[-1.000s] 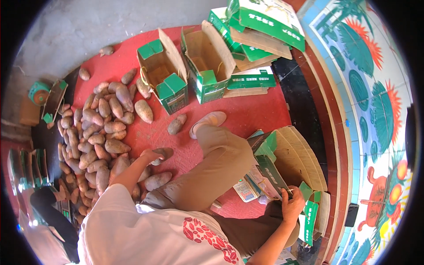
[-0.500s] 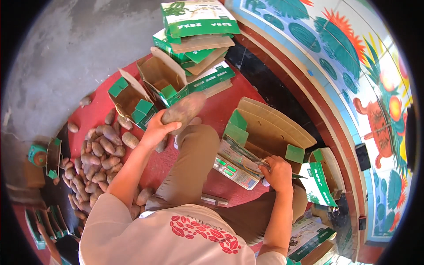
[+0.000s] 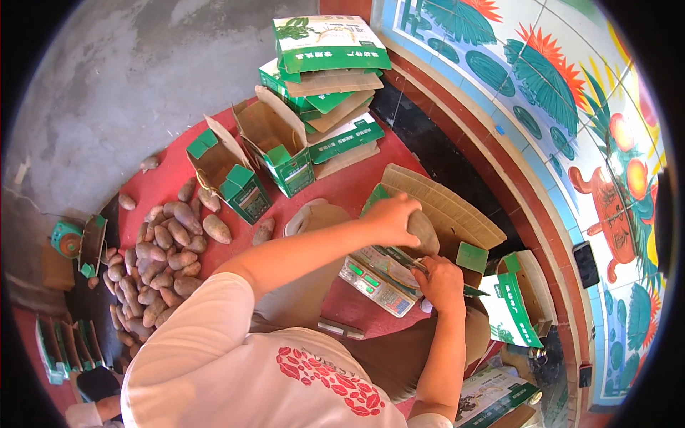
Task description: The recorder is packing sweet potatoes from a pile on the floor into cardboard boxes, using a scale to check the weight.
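My left hand (image 3: 391,221) is wrapped round a large sweet potato (image 3: 424,234) above the opening of a green-and-brown cardboard box (image 3: 446,203). Fingers closed, my right hand (image 3: 441,285) grips the near flap (image 3: 392,265) of that same box. A digital scale (image 3: 378,287) with lit green displays shows just in front of the box, below the flap. The box's inside is mostly hidden by my hands and the sweet potato. To the left, a heap of sweet potatoes (image 3: 160,257) lies on the red mat (image 3: 335,187).
Two open boxes (image 3: 228,178) stand beyond the heap, with stacked folded boxes (image 3: 332,57) behind. Another open box (image 3: 510,299) sits at right, beside a tiled wall (image 3: 528,143) with a painted mural. At lower left are upright box pieces (image 3: 68,349) and another person's arm (image 3: 107,408).
My left hand has carried the sweet potato rightward from beside the two open boxes to above the box by the scale. My right hand stays on the flap.
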Tool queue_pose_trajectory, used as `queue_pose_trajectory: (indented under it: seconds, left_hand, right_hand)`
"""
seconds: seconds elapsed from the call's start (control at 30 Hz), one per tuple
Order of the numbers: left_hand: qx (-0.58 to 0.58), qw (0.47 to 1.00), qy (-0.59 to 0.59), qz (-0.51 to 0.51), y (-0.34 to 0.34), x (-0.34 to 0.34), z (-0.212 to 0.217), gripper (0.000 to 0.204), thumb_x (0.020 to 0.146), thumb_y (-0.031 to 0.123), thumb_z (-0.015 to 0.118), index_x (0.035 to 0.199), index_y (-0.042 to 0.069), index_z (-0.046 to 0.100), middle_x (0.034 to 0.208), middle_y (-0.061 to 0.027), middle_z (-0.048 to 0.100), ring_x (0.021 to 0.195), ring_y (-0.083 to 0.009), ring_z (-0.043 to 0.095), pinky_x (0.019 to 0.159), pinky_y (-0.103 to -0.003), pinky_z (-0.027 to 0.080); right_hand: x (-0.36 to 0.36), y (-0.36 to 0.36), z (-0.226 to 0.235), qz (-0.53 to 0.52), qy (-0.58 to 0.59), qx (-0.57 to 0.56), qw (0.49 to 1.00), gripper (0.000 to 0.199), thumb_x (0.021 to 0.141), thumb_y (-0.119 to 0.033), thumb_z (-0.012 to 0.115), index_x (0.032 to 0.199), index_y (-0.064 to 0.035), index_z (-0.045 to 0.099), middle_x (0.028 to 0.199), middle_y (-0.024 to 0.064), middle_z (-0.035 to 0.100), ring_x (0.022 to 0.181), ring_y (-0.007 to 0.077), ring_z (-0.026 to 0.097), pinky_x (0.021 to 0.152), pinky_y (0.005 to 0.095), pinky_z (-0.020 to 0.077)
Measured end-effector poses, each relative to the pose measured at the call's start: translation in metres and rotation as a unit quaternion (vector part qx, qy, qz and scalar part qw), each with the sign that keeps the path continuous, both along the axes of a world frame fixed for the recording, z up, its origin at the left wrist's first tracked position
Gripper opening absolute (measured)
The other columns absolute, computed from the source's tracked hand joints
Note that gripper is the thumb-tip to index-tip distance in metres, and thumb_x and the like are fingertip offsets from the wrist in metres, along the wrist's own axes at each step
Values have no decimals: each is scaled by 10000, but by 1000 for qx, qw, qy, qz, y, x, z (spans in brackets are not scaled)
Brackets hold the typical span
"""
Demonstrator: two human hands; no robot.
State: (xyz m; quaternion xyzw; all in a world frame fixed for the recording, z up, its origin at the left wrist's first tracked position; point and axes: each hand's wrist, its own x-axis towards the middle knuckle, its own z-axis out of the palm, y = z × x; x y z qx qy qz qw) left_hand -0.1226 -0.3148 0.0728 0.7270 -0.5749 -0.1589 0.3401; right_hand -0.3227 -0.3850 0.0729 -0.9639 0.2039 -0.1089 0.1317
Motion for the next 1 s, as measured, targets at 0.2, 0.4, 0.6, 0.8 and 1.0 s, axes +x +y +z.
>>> queue_pose_trajectory:
  seconds: [0.2, 0.4, 0.6, 0.8, 1.0]
  left_hand:
    - [127, 989, -44, -63, -14, -18, -6, 552, 668, 310, 777, 1132, 73, 595, 1109, -167, 572, 979, -358, 604, 844, -435, 500]
    - [-17, 997, 6, -74, 4, -3, -13, 286, 790, 205, 686, 1043, 79, 642, 999, -123, 622, 957, -325, 619, 819, -400, 504]
    - [-206, 958, 189, 69, 70, 47, -6, 128, 855, 79, 622, 970, 32, 654, 910, -75, 641, 859, -162, 614, 746, -301, 487]
    - [-204, 894, 215, 336, 160, 142, -103, 100, 896, 62, 604, 971, 18, 655, 860, -9, 648, 822, -70, 571, 735, -233, 471]
    - [89, 765, 293, 567, 267, 171, -285, 305, 780, 273, 670, 1012, 77, 701, 972, -153, 697, 930, -245, 676, 829, -339, 513]
  right_hand:
    - [-2, -5, -7, 2, -13, -12, 1000, 152, 757, -193, 720, 780, -63, 644, 758, 99, 615, 756, 293, 616, 650, 404, 490]
    - [4, -5, -7, 5, -6, -44, 999, 163, 758, -189, 721, 759, -58, 624, 743, 94, 607, 733, 291, 608, 643, 400, 490]
    - [1, -4, -4, -7, 4, -27, 1000, 174, 751, -192, 726, 776, -51, 627, 747, 109, 610, 742, 306, 606, 647, 407, 481]
    - [6, -1, 0, -30, 30, 6, 999, 182, 722, -161, 743, 803, -37, 636, 747, 121, 606, 740, 317, 598, 640, 414, 464]
    - [13, -2, 2, -38, 10, 32, 999, 196, 695, -138, 762, 811, -34, 643, 739, 132, 601, 710, 341, 591, 626, 419, 453]
